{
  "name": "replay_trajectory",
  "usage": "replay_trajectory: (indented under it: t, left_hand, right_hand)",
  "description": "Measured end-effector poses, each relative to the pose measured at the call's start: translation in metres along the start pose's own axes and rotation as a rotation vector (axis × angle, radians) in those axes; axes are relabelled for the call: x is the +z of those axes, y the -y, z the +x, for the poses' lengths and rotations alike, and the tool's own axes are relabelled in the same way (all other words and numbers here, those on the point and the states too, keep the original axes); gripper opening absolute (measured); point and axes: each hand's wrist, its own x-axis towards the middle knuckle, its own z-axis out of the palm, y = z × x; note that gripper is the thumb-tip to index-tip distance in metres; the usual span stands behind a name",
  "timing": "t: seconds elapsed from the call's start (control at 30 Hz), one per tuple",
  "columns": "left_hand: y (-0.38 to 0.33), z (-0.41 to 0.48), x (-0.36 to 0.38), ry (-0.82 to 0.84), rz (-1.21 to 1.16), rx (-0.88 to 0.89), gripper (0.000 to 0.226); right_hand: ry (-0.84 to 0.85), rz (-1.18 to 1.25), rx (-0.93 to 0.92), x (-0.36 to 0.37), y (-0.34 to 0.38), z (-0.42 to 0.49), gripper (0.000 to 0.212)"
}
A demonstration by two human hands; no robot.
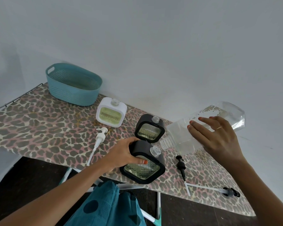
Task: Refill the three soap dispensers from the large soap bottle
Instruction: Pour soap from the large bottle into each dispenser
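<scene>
My right hand (214,137) grips the large clear soap bottle (227,116), tipped down to the left so its ribbed neck (166,143) meets the open mouth of the near black dispenser (147,165). My left hand (126,154) holds that dispenser by its left side, thumb on its front window. A second black dispenser (149,128) stands just behind it, uncapped. The white dispenser (111,114) stands further back left, also uncapped, with yellow-green liquid inside.
A teal perforated basket (73,84) sits at the back left of the leopard-print table (39,121). A white pump (99,137) lies left of the dispensers. Two black pumps (181,165) (230,191) lie near the front right edge. A wall stands close behind.
</scene>
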Motion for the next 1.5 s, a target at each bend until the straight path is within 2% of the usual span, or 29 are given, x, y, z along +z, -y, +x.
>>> replay_trajectory:
  t: [0.37, 0.67, 0.9, 1.03, 1.2, 1.37, 1.5]
  left_hand:
    - [-0.003, 0.001, 0.003, -0.003, -0.06, -0.013, 0.051]
    - [-0.007, 0.0, 0.006, 0.002, -0.08, -0.011, 0.052]
    - [-0.006, 0.0, 0.01, 0.008, -0.095, -0.029, 0.053]
    - [-0.009, 0.002, 0.015, 0.009, -0.097, -0.026, 0.049]
    - [-0.014, 0.016, 0.025, 0.023, -0.124, -0.036, 0.05]
    - [-0.02, 0.044, 0.044, 0.021, -0.072, -0.021, 0.049]
    - [-0.024, 0.072, 0.067, 0.019, -0.051, -0.011, 0.05]
  right_hand:
    - [-0.013, 0.001, -0.001, 0.001, -0.001, -0.002, 0.029]
    - [0.04, 0.114, 0.225, 0.01, 0.013, -0.019, 0.036]
    - [0.093, 0.17, 0.332, 0.015, 0.022, -0.036, 0.053]
    - [0.131, 0.195, 0.416, 0.014, 0.028, -0.044, 0.055]
    - [0.131, 0.344, 0.655, 0.014, 0.032, -0.062, 0.063]
    - [0.162, 0.599, 1.135, 0.029, 0.03, -0.09, 0.077]
    - [0.071, 0.7, 1.379, 0.047, 0.024, -0.122, 0.072]
